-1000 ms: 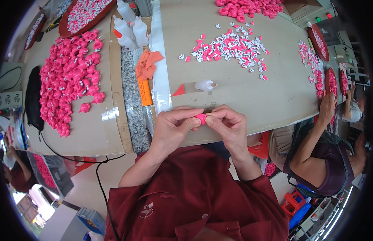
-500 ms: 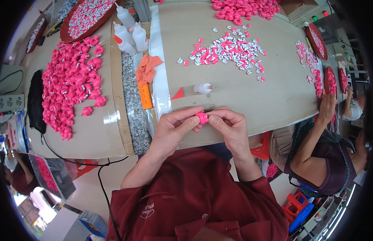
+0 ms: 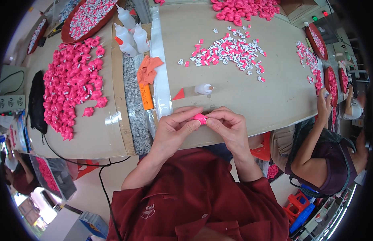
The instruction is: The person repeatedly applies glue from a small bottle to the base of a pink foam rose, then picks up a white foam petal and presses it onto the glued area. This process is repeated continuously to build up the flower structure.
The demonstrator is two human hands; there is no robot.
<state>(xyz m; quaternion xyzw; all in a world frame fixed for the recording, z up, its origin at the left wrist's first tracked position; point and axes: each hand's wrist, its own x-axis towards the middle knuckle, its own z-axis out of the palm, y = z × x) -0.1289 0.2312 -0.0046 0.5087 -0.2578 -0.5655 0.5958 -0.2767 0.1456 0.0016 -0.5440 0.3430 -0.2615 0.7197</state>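
Left hand pinches a pink piece; right hand clamps its other side.

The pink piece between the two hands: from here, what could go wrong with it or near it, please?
The pink piece is small and pinched between the left hand and right hand; it might slip out. The white bottle lying on its side just beyond them could roll if bumped.
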